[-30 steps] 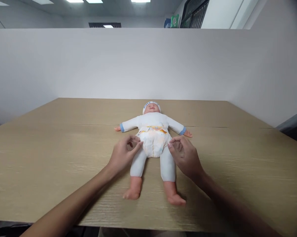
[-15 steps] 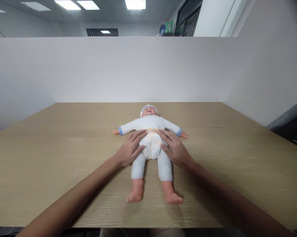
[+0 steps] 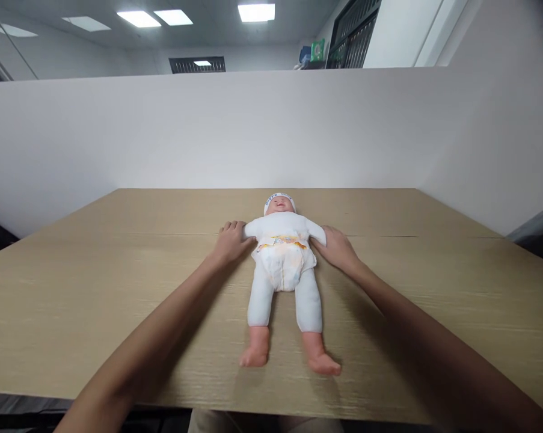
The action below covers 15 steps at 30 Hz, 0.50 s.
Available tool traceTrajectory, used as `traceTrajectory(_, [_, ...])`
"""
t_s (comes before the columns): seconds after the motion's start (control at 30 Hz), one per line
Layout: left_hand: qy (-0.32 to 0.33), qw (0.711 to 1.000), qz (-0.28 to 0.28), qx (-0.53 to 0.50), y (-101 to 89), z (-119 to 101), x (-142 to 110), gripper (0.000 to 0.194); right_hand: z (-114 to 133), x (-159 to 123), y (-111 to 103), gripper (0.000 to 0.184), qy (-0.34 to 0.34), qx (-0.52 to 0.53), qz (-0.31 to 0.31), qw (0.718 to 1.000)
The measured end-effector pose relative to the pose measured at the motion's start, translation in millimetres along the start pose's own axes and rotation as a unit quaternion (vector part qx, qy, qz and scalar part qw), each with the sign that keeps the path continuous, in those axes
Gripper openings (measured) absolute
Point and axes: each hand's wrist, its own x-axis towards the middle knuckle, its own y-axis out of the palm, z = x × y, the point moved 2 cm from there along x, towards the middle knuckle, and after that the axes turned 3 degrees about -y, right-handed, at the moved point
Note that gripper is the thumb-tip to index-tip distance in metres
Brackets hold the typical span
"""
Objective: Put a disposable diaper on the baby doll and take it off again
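A baby doll (image 3: 284, 224) in a white suit and a white headband with dark lettering lies on its back, its bare feet toward me. Around its hips is a white diaper (image 3: 284, 267) with a yellow and orange printed waistband. My left hand (image 3: 231, 242) is closed around the doll's arm on the left side, thumb on the near side. On the right side, my right hand (image 3: 338, 248) grips the other arm in the same way. Both doll hands and blue cuffs are hidden under my hands.
The doll lies on a wide wooden table (image 3: 140, 288) with a seam across it. A white partition (image 3: 271, 129) stands behind the table, and a wall (image 3: 501, 138) is on the right. Dark objects show at both side edges.
My hands have left the diaper's waistband and moved outward and away from me onto the doll's two arms. The view has shifted slightly; the doll still lies on its back.
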Motion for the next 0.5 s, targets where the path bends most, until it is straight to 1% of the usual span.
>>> traceTrajectory(0.07, [-0.028, 1.000, 0.000, 0.002, -1.0, -10, 6, 0.046, 9, 6, 5, 0.037, 0.044, 0.018, 0.021, 0.999])
traceTrajectory(0.13, [-0.055, 0.998, 0.005, -0.005, -9.3, -22, 2, 0.040, 18, 7, 2, 0.037, 0.079, 0.036, 0.035, 0.996])
traceTrajectory(0.2, [-0.080, 0.997, 0.012, -0.016, -26.2, -33, -15, 0.040, 24, -1, -9, 0.038, 0.093, 0.059, 0.045, 0.993])
traceTrajectory(0.23, [-0.092, 0.995, 0.016, -0.026, -37.3, -40, -29, 0.043, 26, -8, -18, 0.038, 0.092, 0.071, 0.050, 0.992])
traceTrajectory(0.3, [-0.111, 0.992, 0.010, -0.060, -61.1, -56, -69, 0.050, 31, -30, -41, 0.040, 0.073, 0.119, 0.060, 0.988])
traceTrajectory(0.37, [-0.120, 0.985, -0.020, -0.121, -79.8, -76, -125, 0.053, 36, -60, -68, 0.044, 0.036, 0.199, 0.070, 0.977])
traceTrajectory(0.4, [-0.126, 0.981, -0.030, -0.144, -84.1, -87, -157, 0.050, 39, -78, -82, 0.047, 0.015, 0.242, 0.077, 0.967])
traceTrajectory(0.43, [-0.129, 0.977, -0.031, -0.168, -84.2, -96, -192, 0.045, 42, -97, -96, 0.049, -0.004, 0.271, 0.085, 0.959])
traceTrajectory(0.47, [-0.127, 0.972, -0.024, -0.197, -80.0, -105, -229, 0.042, 46, -118, -110, 0.051, -0.023, 0.287, 0.097, 0.953])
traceTrajectory(0.5, [-0.123, 0.965, -0.001, -0.231, -71.9, -111, -267, 0.042, 50, -139, -122, 0.051, -0.037, 0.293, 0.110, 0.949])
